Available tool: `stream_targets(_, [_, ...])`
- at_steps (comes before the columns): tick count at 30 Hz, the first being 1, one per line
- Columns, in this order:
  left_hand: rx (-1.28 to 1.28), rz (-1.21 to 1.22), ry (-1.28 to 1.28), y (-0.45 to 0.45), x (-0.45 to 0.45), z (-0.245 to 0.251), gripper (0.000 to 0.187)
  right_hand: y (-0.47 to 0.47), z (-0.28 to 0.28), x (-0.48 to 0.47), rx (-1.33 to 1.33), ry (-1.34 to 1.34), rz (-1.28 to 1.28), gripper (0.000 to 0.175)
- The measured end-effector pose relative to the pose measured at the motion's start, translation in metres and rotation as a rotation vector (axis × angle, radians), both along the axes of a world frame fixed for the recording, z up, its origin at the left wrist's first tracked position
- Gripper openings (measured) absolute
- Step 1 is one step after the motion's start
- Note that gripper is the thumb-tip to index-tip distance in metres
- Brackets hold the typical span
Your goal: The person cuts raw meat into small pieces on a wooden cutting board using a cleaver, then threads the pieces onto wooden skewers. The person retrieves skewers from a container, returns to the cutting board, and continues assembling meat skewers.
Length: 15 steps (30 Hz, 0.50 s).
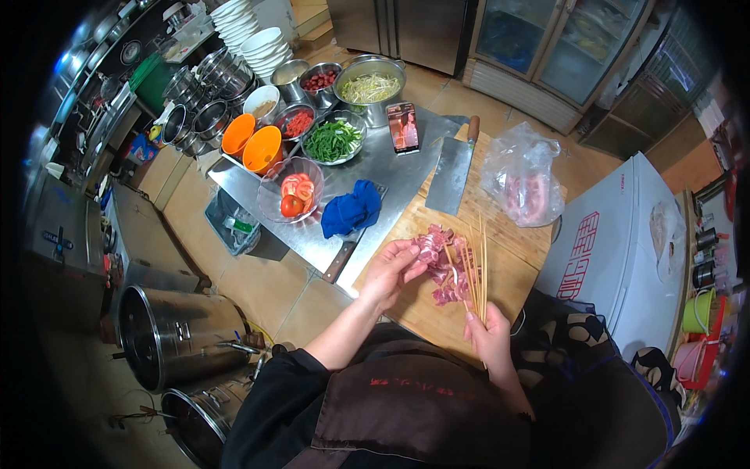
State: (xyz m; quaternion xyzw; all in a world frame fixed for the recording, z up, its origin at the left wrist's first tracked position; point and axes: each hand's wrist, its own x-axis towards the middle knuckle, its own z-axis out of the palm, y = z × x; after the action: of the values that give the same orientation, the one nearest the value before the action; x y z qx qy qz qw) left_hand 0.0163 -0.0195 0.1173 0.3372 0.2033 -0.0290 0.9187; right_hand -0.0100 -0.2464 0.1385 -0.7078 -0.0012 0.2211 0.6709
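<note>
My left hand point(394, 271) pinches slices of raw red meat point(432, 243) above a wooden cutting board point(404, 313). In my right hand point(490, 333) is a bundle of several bamboo skewers point(479, 264), their points fanned away from me. One skewer leans left towards the meat in my left fingers; whether it pierces that meat I cannot tell. More cut meat point(448, 293) lies on the board under the skewers. Beyond it rests a cleaver point(450, 176) with a wooden handle. At the board's far right sits a clear plastic bag point(524, 184) with pale pink meat inside.
On the steel table point(404, 187) are a blue cloth point(353, 210), a wooden-handled knife point(343, 258), tomatoes in a glass bowl point(316, 173), chopped greens point(334, 140), a pot of bean sprouts point(370, 89) and a propped phone point(403, 129). A white chest freezer point(603, 234) stands right; steel drums point(193, 334) stand left.
</note>
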Motion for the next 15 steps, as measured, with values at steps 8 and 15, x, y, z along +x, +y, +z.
stream_targets(8, [0.039, 0.030, -0.015, -0.011, 0.000, 0.004, 0.013, -0.012, 0.022, -0.014, 0.005, 0.107, 0.093, 0.015])
stream_targets(15, [0.128, 0.094, -0.070, -0.023, -0.002, 0.007, 0.015, -0.018, 0.022, -0.013, 0.053, 0.181, 0.051, 0.016])
